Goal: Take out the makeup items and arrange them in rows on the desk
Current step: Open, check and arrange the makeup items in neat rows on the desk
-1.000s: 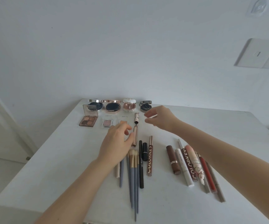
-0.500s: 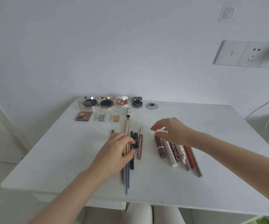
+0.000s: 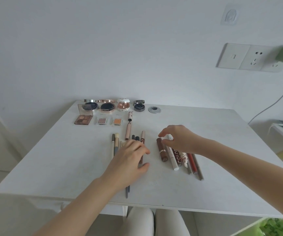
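Slim brushes [image 3: 115, 147] and brown tubes [image 3: 162, 149] lie in rows on the white counter [image 3: 214, 137]. The left hand [image 3: 128, 157] rests relaxed over pencils. The right hand [image 3: 180, 138] hovers loosely curled, empty.

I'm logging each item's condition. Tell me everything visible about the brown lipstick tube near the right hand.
The brown lipstick tube is a glossy dark brown cylinder with a rose-gold band past its middle, looking like plastic. It is capped and lies flat on the white desk, leftmost in the right group, beside a white pencil. The right hand hovers by its far end; contact cannot be told.
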